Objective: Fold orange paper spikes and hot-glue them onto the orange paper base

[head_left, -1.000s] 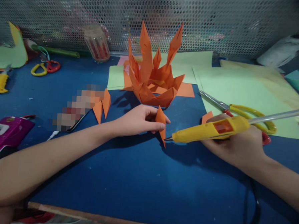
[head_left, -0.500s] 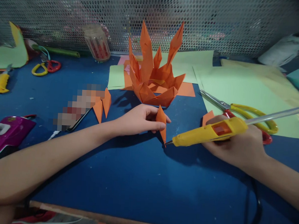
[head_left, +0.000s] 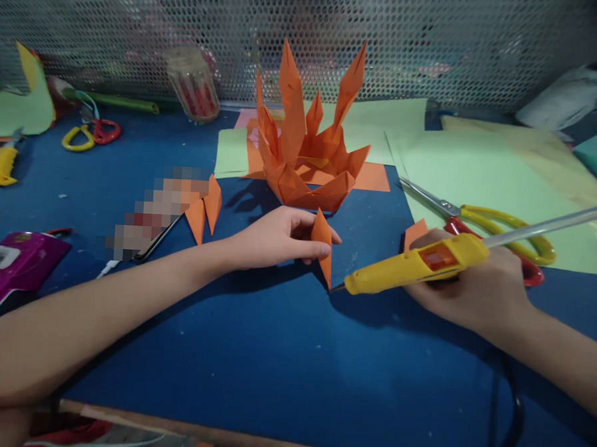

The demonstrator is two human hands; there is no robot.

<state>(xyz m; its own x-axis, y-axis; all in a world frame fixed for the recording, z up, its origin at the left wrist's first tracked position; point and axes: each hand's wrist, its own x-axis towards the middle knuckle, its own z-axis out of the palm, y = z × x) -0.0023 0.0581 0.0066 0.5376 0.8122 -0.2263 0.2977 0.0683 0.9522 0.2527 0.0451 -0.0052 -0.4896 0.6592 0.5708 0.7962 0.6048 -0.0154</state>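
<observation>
Near the middle of the blue table, my left hand (head_left: pixel 277 241) pinches a folded orange paper piece (head_left: pixel 322 237) between thumb and fingers. My right hand (head_left: pixel 480 290) is wrapped round a yellow glue gun (head_left: pixel 396 265) with a clear glue stick (head_left: pixel 553 223) in its back. The gun's metal nozzle is at the lower tip of the orange piece; whether they touch is too small to tell. Behind my left hand stands an orange folded paper crown (head_left: pixel 315 188) with tall points. Two loose orange pieces (head_left: pixel 213 206) lie left of it, beside a blurred phone.
Scissors (head_left: pixel 503 227) with yellow and red handles lie right, partly on green paper (head_left: pixel 481 173). More scissors (head_left: pixel 93 136), a yellow cutter (head_left: pixel 2 166), a jar (head_left: pixel 193 88) and a purple device (head_left: pixel 23 269) are left. Metal mesh (head_left: pixel 339 25) rises behind.
The nozzle has shifted very slightly down at the tip of the orange piece. My left hand keeps its pinch, almost still.
</observation>
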